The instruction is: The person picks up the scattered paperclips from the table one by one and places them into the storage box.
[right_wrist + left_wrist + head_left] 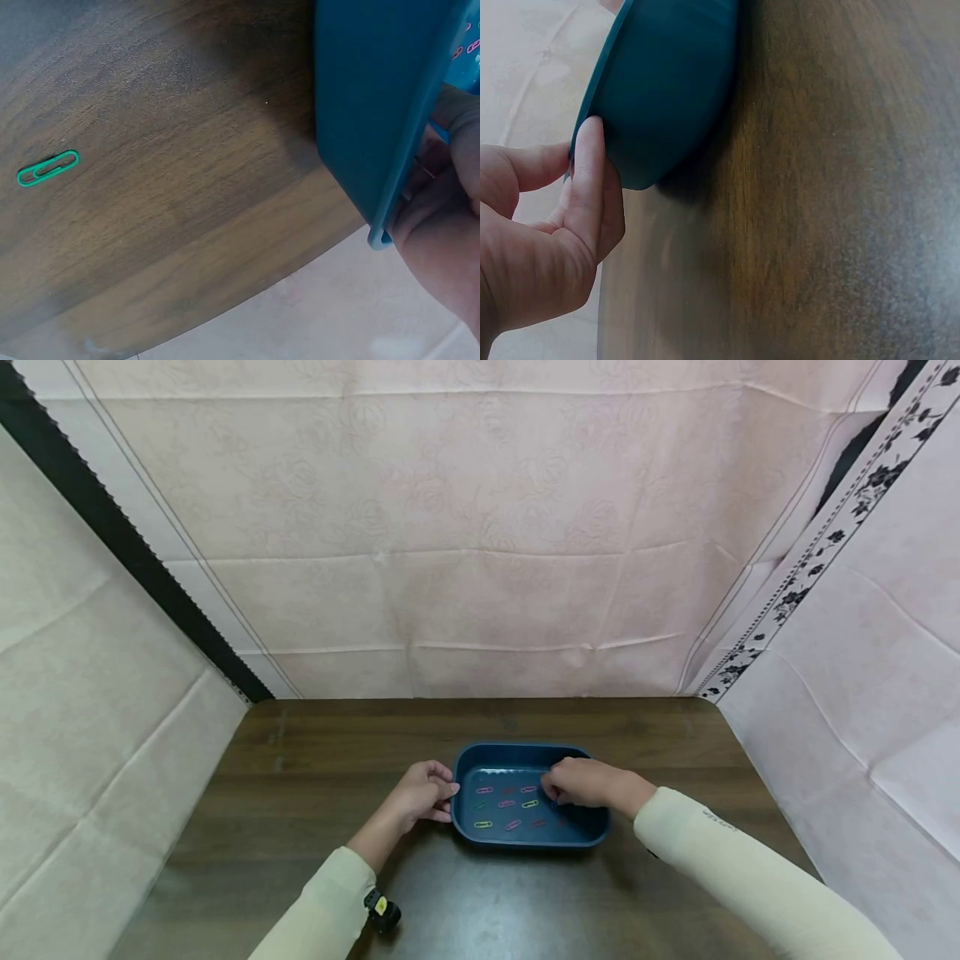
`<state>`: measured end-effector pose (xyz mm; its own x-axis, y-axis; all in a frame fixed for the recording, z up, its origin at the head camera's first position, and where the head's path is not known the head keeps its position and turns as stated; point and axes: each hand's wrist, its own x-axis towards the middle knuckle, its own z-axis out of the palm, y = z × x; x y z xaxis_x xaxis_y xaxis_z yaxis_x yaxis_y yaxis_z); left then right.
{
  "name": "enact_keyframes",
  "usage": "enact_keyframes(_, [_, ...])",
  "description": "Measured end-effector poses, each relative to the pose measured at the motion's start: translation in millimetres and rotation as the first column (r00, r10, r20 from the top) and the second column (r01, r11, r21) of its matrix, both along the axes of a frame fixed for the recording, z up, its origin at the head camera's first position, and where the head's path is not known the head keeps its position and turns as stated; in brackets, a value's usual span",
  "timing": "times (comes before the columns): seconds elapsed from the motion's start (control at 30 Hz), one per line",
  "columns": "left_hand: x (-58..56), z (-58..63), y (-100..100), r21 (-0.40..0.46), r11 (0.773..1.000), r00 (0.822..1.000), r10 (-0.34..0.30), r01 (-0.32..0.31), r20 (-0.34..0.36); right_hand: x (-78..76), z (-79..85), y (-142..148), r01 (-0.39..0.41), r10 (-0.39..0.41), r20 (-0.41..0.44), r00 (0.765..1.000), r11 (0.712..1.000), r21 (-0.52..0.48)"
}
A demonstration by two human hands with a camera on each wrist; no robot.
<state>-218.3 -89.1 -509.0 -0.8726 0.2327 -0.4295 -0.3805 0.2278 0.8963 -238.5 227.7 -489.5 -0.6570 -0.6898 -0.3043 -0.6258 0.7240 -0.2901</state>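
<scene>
A dark blue rectangular tray (525,842) stands on the wooden table. Small paper clips lie spread over its floor, among them a yellow paper clip (483,824) and a pink paper clip (513,825). My left hand (429,793) pinches the tray's left rim, thumb on the rim and fingers along the outer wall, as the left wrist view shows. Inside the tray's right part is my right hand (588,782), fingers curled and pointing down. A small bluish piece (555,803) shows at its fingertips; whether they grip it is hidden.
A green paper clip (48,168) lies on the table outside the tray, in the right wrist view. The wooden table (315,827) ends at a pale patterned cloth (480,527) behind, with more cloth hanging at both sides.
</scene>
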Motion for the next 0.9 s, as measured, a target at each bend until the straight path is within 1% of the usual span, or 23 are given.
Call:
enact_keyframes(0.17, [-0.1, -1.0, 0.2, -0.002, 1.000, 1.000, -0.002, 0.002, 0.002, 0.0, -4.4, -0.4, 0.034, -0.034, 0.012, 0.999, 0.999, 0.016])
enact_keyframes(0.37, [-0.4, -1.1, 0.7, -0.011, 1.000, 1.000, -0.002, 0.002, 0.010, 5.5, -3.9, -4.5, 0.074, -0.075, 0.037, 0.996, 0.997, 0.029])
enact_keyframes(0.73, [-0.4, -0.4, 0.4, 0.007, 1.000, 1.000, -0.008, 0.008, 0.001, 3.9, 1.1, -9.6, 0.089, -0.093, 0.034, 0.995, 0.992, 0.093])
enact_keyframes(0.9, [-0.1, -0.4, 0.3, 0.001, 1.000, 1.000, 0.001, -0.001, 0.007, 2.0, 5.0, -5.8, 0.105, -0.108, 0.031, 0.994, 0.990, 0.093])
